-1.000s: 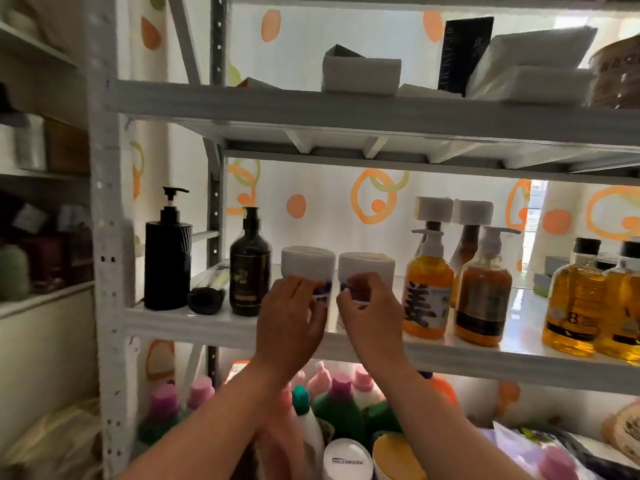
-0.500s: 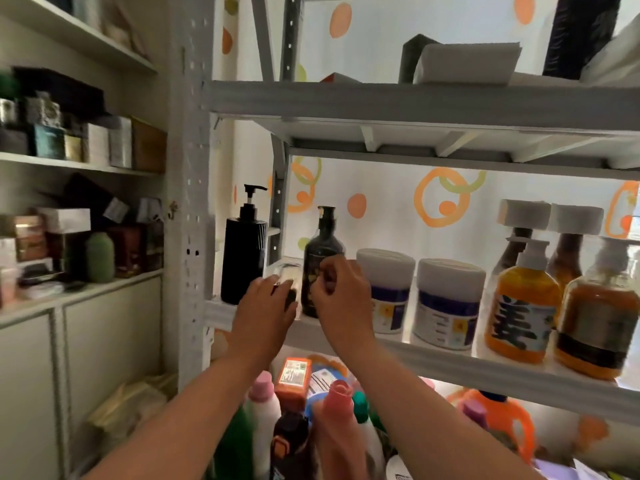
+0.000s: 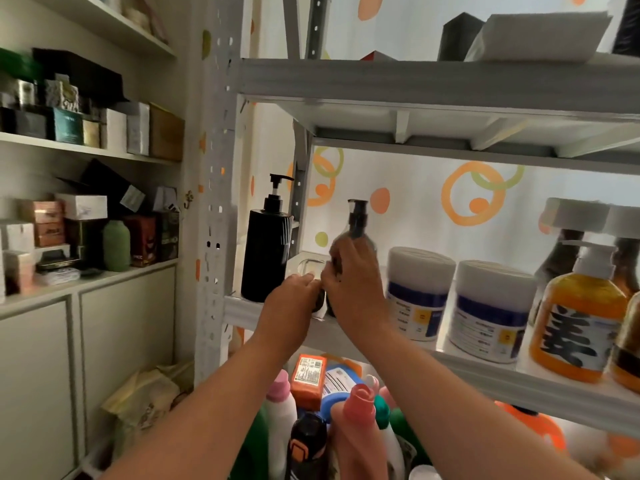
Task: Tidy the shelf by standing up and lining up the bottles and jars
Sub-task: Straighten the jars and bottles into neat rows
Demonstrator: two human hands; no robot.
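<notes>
On the white metal shelf point(image 3: 485, 374) a tall black pump bottle point(image 3: 268, 251) stands upright at the far left. Right of it is a dark glass pump bottle point(image 3: 357, 220), and my right hand point(image 3: 353, 282) is wrapped around its body. Between the two lies a small clear bottle point(image 3: 309, 266) on its side, black cap toward me. My left hand point(image 3: 294, 297) curls over that cap end. Two white jars with blue labels point(image 3: 419, 292) point(image 3: 491, 313) stand side by side to the right, then an orange pump bottle point(image 3: 578, 320).
Brown bottles with white caps point(image 3: 575, 216) stand behind the orange one. The shelf below is crowded with detergent bottles point(image 3: 358, 424). The upper shelf point(image 3: 415, 84) hangs low overhead. The perforated upright post point(image 3: 216, 209) borders the left, with a cabinet of boxes point(image 3: 86, 216) beyond.
Both hands left the two white jars and moved left. My right hand now grips the dark glass bottle, my left is on the lying bottle. The view swung left.
</notes>
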